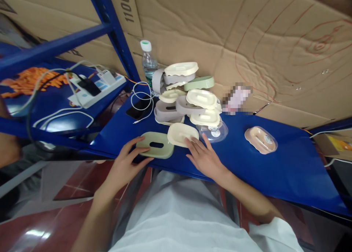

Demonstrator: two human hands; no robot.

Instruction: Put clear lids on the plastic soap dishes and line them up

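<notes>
My left hand (125,162) rests on the near edge of a pale green oval dish (155,145) with a slot in its middle, its fingers apart around the rim. My right hand (205,156) lies flat on the blue table (288,167), fingertips touching a cream oval tray (182,133). Behind them rises a pile of cream, grey and green dish parts (187,94). A clear plastic lid (215,132) lies beside the cream tray.
A pink dish (260,139) in clear wrap lies to the right. A water bottle (148,63), a black phone (139,108) on a white cable and a power strip (96,88) are at the back left. Cardboard lines the wall. Blue shelf posts stand left.
</notes>
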